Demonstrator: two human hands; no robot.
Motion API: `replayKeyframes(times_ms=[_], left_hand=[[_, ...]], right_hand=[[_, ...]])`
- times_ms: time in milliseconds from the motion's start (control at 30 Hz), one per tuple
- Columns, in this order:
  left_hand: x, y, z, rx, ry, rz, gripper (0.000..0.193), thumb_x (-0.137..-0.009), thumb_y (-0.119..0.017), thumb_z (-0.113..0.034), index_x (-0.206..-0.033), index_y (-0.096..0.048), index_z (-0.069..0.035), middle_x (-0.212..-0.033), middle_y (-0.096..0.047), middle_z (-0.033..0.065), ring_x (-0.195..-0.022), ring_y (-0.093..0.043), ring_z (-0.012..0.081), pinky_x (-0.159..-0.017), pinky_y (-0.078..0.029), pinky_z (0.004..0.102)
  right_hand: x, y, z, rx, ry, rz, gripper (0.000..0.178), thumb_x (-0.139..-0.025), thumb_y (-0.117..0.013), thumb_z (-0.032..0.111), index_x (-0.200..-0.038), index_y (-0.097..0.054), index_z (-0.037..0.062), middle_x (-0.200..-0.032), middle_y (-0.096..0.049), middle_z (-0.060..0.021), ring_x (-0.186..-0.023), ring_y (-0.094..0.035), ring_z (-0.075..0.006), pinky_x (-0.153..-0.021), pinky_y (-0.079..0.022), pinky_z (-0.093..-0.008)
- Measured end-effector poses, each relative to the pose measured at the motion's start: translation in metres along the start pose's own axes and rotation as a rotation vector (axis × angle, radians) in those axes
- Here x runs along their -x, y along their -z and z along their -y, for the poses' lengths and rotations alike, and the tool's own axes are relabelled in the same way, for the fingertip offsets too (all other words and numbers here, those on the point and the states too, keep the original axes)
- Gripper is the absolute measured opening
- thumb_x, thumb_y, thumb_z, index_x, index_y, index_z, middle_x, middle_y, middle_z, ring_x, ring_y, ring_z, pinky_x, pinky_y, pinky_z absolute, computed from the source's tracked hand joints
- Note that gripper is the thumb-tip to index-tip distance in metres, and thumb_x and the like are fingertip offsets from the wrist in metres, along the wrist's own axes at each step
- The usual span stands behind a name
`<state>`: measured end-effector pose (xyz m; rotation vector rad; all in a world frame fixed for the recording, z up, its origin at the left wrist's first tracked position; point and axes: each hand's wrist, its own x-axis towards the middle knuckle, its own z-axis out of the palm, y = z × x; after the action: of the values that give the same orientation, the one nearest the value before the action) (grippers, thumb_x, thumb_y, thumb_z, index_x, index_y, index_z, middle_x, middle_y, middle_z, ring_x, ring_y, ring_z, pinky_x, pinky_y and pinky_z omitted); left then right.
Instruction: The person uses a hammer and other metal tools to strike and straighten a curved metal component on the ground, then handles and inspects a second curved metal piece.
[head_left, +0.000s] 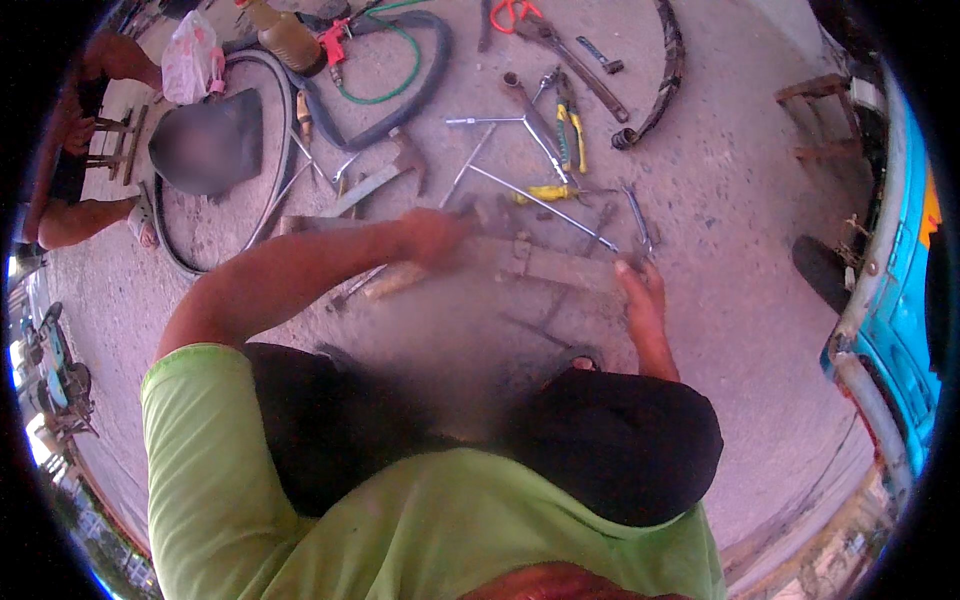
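Note:
My left hand (438,238) is blurred but looks closed round a wooden-handled tool. A pale wooden handle (395,282) sticks out on its near side, and a dark smeared block (490,213) shows just past its fingers. My right hand (642,292) grips the right end of a flat, grey-brown bar (570,268) that lies crosswise in front of my knees. Its left end reaches close to my left hand. Just beyond the bar lie a cross-shaped wheel wrench (540,205), a yellow-handled tool (545,193) and a small spanner (640,215).
Farther out lie a hammer (408,160), green-and-yellow pliers (570,130), an adjustable wrench (590,80), a tyre (660,80) and a red air gun (335,45) on a green hose. Another person's foot (145,222) is at left. A blue vehicle (890,350) stands at right.

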<state>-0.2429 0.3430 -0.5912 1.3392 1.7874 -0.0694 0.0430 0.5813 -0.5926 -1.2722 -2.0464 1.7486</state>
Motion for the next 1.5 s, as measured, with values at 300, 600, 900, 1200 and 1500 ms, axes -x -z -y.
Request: replayKeyframes(times_ms=[300,600,900,1200,1500], left_hand=[[0.004,-0.004,0.005,0.016,0.024,0.084,0.062,-0.076,-0.073,-0.033,-0.13,-0.055,-0.008,-0.115,-0.067,0.0208,-0.107,-0.065,0.0406,-0.09,-0.051,0.0519],[0.063,-0.011,-0.002,0.075,0.056,0.269,0.071,-0.074,-0.077,-0.043,-0.129,-0.056,-0.003,-0.106,-0.07,0.0211,-0.101,-0.067,0.0393,-0.087,-0.052,0.0498],[0.111,-0.021,0.008,0.253,0.092,0.244,0.064,-0.075,-0.079,-0.045,-0.12,-0.063,-0.002,-0.101,-0.071,0.0217,-0.095,-0.069,0.0373,-0.086,-0.053,0.0457],[0.137,-0.022,0.041,0.301,0.282,0.189,0.057,-0.074,-0.08,-0.038,-0.115,-0.064,-0.002,-0.095,-0.071,0.0185,-0.091,-0.069,0.0307,-0.084,-0.053,0.042],[0.156,-0.028,0.074,0.552,0.424,0.043,0.062,-0.078,-0.078,-0.035,-0.127,-0.061,-0.002,-0.104,-0.071,0.0148,-0.097,-0.066,0.0224,-0.084,-0.051,0.0386]], right_hand=[[0.011,-0.005,0.006,0.191,0.091,-0.008,0.04,-0.088,-0.071,0.037,-0.104,-0.068,-0.0001,-0.096,-0.07,-0.0094,-0.09,-0.062,-0.0187,-0.084,-0.048,-0.0351],[0.039,-0.02,0.025,0.017,0.074,0.152,0.044,-0.096,-0.06,0.041,-0.108,-0.067,-0.0013,-0.097,-0.069,-0.0079,-0.091,-0.061,-0.0165,-0.083,-0.048,-0.0339],[0.005,-0.002,0.018,0.005,-0.21,0.145,0.042,-0.094,-0.064,0.04,-0.104,-0.067,-0.0007,-0.088,-0.067,-0.0033,-0.077,-0.062,-0.0149,-0.068,-0.05,-0.0325],[-0.059,0.02,-0.009,0.434,-0.044,0.004,0.042,-0.087,-0.071,0.039,-0.101,-0.069,-0.0005,-0.079,-0.069,-0.0134,-0.071,-0.067,-0.0221,-0.067,-0.051,-0.038],[-0.078,-0.002,-0.02,0.57,0.078,0.085,0.037,-0.088,-0.071,0.035,-0.089,-0.068,-0.002,-0.07,-0.064,-0.0076,-0.064,-0.06,-0.0182,-0.06,-0.048,-0.037]])
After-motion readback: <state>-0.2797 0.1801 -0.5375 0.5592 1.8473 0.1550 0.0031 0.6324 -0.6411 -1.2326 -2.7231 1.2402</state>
